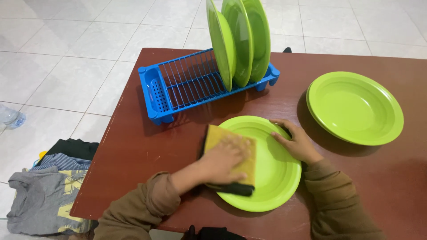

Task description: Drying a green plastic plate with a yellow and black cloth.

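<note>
A lime green plate (275, 178) lies flat on the brown table (178, 146) in front of me. My left hand (224, 160) presses a yellow sponge with a dark underside (222, 135) onto the plate's left part. My right hand (296, 142) rests on the plate's upper right rim, fingers curled over the edge, holding it steady. Both arms wear brown sleeves.
A blue dish rack (178, 84) stands at the table's back left with three green plates (240, 40) upright in it. Another green plate (356, 106) lies flat at the right. Clothes (49, 191) lie on the white tiled floor at the left, beside a plastic bottle (11, 118).
</note>
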